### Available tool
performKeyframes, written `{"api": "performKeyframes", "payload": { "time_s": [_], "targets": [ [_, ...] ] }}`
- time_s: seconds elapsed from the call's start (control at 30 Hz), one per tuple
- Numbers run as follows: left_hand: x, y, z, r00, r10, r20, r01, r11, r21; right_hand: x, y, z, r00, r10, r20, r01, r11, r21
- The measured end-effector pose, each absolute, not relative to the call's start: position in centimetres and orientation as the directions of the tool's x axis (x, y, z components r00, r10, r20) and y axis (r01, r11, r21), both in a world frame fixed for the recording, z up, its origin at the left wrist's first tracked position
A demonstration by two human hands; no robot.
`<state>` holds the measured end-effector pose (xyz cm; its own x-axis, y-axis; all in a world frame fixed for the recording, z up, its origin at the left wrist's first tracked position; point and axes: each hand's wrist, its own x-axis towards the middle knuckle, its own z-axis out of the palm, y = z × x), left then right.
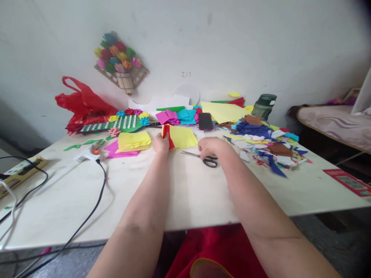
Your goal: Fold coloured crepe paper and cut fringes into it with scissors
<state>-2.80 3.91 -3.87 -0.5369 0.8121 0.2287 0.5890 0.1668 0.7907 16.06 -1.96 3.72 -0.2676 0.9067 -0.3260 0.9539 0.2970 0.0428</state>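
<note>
Near the middle of the white table, my left hand (161, 143) is closed on a folded red and yellow paper (167, 135) at its left end. A yellow sheet (182, 137) extends rightward from it. Beside the sheet's right edge is my right hand (209, 146), its fingers curled over the black-handled scissors (210, 161). The blades point left and look apart from the paper. Whether the right fingertips grip the scissors or only touch them is hidden. Left of my left hand lies a stack of yellow sheets (133, 141) on magenta paper (123, 153).
A glue gun (90, 152) with a black cable lies at the left, near a power strip (21, 173). Behind are a red bag (84, 102), paper flowers and a phone (205, 121). Colored scraps (266, 141) and a green bottle (263, 106) are at the right.
</note>
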Motion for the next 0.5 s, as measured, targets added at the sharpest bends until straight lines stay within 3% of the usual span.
{"api": "performKeyframes", "payload": {
  "time_s": [0.3, 0.5],
  "targets": [
    [-3.5, 4.7, -4.4, -0.589, 0.777, 0.221, 0.466, 0.102, 0.879, 16.0, -2.4, 4.4, -0.19, 0.919, -0.345, 0.968, 0.235, 0.091],
    [-3.8, 5.1, -4.8, -0.608, 0.769, 0.198, 0.399, 0.08, 0.913, 15.5, -2.0, 3.6, -0.229, 0.917, -0.327, 0.948, 0.287, 0.138]
  ]
}}
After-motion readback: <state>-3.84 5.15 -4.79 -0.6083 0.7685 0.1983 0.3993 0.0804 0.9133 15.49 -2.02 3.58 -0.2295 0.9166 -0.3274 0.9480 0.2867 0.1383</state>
